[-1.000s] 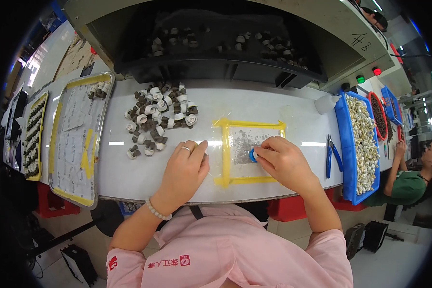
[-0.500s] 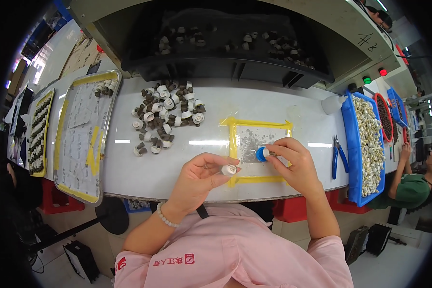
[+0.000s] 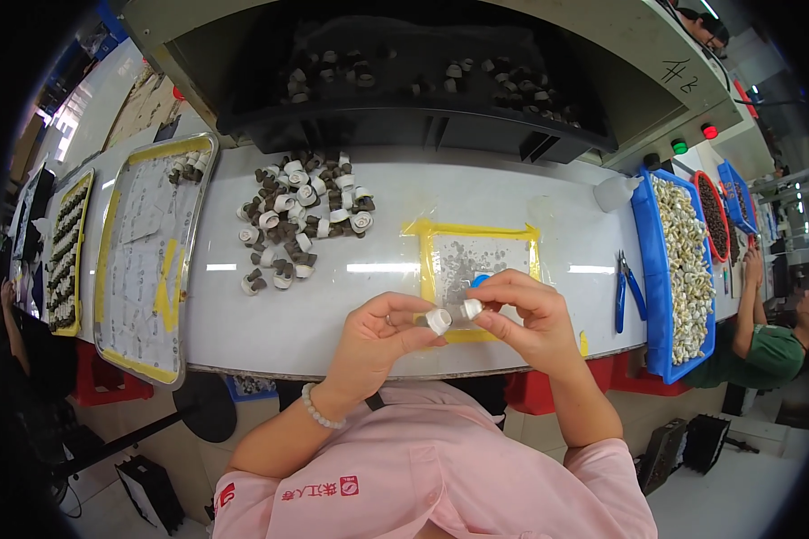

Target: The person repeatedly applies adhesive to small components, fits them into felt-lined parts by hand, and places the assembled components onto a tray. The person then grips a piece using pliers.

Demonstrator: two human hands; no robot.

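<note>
Over the front of the taped work mat, my left hand pinches a white, hollow-ended cylindrical part between thumb and fingers. Its open mouth faces right. My right hand holds a small white piece by its fingertips, close beside that mouth; whether the two touch is hard to make out. A round blue cap or dish lies on the mat just behind my right fingers, which partly cover it. To the left rests a heap of white-and-dark-brown fittings.
Blue-handled pliers lie right of the mat, beside a blue bin of pale metallic parts. A white bottle stands behind. Yellow-edged trays sit left. A black trough runs across the back. A co-worker in green sits far right.
My right hand has moved left and towards me, away from the blue cap, bringing the small white piece up to the part in my left hand. That part's mouth has turned rightward.
</note>
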